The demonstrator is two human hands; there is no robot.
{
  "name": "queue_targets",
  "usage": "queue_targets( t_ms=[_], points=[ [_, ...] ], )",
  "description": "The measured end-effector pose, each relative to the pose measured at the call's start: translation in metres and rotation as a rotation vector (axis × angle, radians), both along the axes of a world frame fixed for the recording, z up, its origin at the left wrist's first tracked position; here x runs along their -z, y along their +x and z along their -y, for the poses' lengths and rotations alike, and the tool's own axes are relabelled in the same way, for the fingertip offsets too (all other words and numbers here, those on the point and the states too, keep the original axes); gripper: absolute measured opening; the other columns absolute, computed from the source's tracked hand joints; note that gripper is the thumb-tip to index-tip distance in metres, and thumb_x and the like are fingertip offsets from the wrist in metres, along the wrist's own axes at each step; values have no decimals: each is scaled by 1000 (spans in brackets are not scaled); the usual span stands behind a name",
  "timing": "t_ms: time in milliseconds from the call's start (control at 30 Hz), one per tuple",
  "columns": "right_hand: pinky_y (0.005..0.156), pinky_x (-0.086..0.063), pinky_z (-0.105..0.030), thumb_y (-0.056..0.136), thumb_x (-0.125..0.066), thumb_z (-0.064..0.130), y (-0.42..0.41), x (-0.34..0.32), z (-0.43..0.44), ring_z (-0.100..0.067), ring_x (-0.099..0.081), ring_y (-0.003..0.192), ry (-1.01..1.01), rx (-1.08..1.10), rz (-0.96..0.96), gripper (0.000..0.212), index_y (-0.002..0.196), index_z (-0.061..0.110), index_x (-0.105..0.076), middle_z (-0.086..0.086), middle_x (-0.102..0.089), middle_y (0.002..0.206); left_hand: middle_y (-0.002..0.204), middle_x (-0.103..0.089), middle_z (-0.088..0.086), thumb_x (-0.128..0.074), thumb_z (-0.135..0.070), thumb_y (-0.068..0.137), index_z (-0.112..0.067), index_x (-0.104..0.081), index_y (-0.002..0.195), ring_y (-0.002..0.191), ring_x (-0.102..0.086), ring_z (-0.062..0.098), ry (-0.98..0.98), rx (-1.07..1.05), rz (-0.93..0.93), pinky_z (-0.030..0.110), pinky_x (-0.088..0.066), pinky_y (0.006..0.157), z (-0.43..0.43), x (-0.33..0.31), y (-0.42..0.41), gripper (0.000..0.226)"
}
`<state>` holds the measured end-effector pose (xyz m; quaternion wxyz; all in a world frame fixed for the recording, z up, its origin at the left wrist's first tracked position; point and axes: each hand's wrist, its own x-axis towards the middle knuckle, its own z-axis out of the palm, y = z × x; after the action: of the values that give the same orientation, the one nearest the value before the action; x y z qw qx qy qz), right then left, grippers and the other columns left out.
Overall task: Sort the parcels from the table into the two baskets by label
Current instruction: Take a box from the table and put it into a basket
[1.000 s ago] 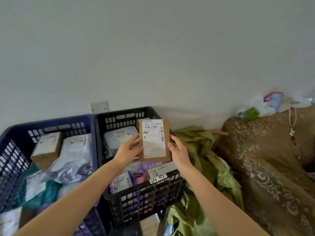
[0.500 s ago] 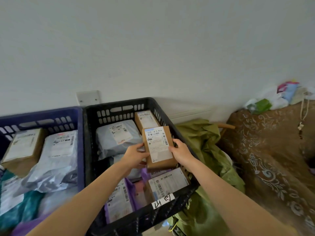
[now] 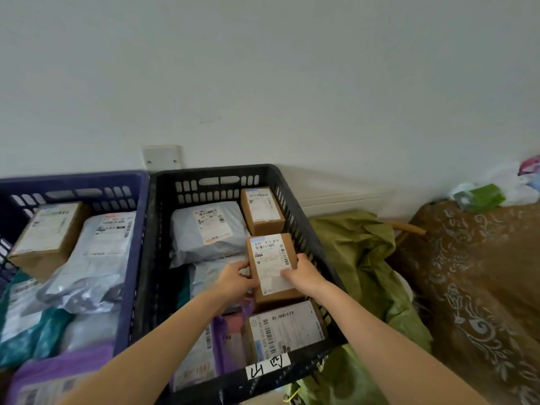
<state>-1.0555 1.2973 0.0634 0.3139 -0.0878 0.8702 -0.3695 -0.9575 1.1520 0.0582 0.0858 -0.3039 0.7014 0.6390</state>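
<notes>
Progress is looking well advanced, in my judgement. Both hands are holding one small box [image 3: 271,267] low inside the black basket [image 3: 210,171], along its right wall, label up. The left hand [image 3: 233,280] is gripping the left edge with curled fingers; the right hand [image 3: 304,273] is pinching the right edge. The box is sitting between a flat parcel [image 3: 285,325] nearer the person and a second box [image 3: 261,210] nearer the wall; whether it is resting fully on the load below cannot be told. The black basket is already carrying several parcels, and the blue basket [image 3: 73,179] against its left side is filling likewise. Release of this box is remaining. The bench is lying outside the view, so the number of parcels left cannot be told.
</notes>
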Motion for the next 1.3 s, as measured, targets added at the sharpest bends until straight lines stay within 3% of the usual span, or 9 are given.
queue_targets(
  t_ms=[100,233,367,533,667,767,900,1133,1300],
  points=[
    [100,-46,-36,96,-54,14,-1,5,2,-25,-51,126,-8,0,3,60,144,8,-19,-10,-51,140,98,-69,11,-63,4,88,-12,-45,139,73,-66,22,35,-9,10,34,-57,64,-2,5,-4,57],
    [103,-46,-41,96,-54,16,-3,9,9,-25,-49,129,-44,-10,-69,70,151,14,-11,-8,-46,145,121,-64,16,-61,5,88,-12,-37,145,99,-66,28,62,-39,-32,21,-55,56,-1,7,-13,64],
    [107,-43,-42,98,-51,23,0,12,14,-26,-45,133,2,-19,-121,82,154,19,9,-9,-35,152,119,-64,15,-60,5,89,-14,-41,143,101,-66,29,88,-75,-50,29,-58,64,3,17,-19,60],
    [110,-37,-37,100,-49,24,1,12,16,-26,-36,137,93,-86,-199,81,153,14,12,-10,-16,158,117,-66,13,-60,0,91,-17,-45,141,99,-68,28,140,-111,-72,32,-59,69,4,25,-19,55],
    [108,-39,-39,99,-52,26,-1,9,14,-28,-40,134,185,-155,-202,86,153,15,14,-12,-18,156,113,-66,15,-64,-1,90,-14,-45,140,96,-68,32,104,-130,-39,42,-59,77,1,31,-19,55],
    [105,-43,-46,96,-54,31,3,10,13,-31,-45,127,254,-235,-226,91,151,30,19,-15,-23,149,112,-66,16,-65,-4,89,-10,-47,137,96,-68,33,69,-133,-9,46,-58,82,-1,34,-16,52],
    [111,-31,-52,95,-52,40,7,11,10,-34,-26,138,379,-320,-227,88,153,30,14,-14,-10,152,107,-65,14,-66,-4,89,-11,-42,138,96,-68,32,51,-117,6,45,-58,80,-5,34,-13,56],
    [115,-25,-50,98,-49,38,17,15,5,-34,-3,147,482,-438,-298,81,154,27,7,-11,20,159,129,-60,12,-64,1,87,-29,-16,152,115,-61,28,-42,-19,-34,40,-57,86,-21,35,-7,86],
    [119,-17,-48,98,-50,36,15,16,0,-28,14,148,525,-552,-451,78,155,23,2,-7,24,159,128,-60,12,-66,-1,85,-35,-6,153,113,-62,30,-88,57,-35,40,-58,83,-23,31,-6,97]
  ],
)
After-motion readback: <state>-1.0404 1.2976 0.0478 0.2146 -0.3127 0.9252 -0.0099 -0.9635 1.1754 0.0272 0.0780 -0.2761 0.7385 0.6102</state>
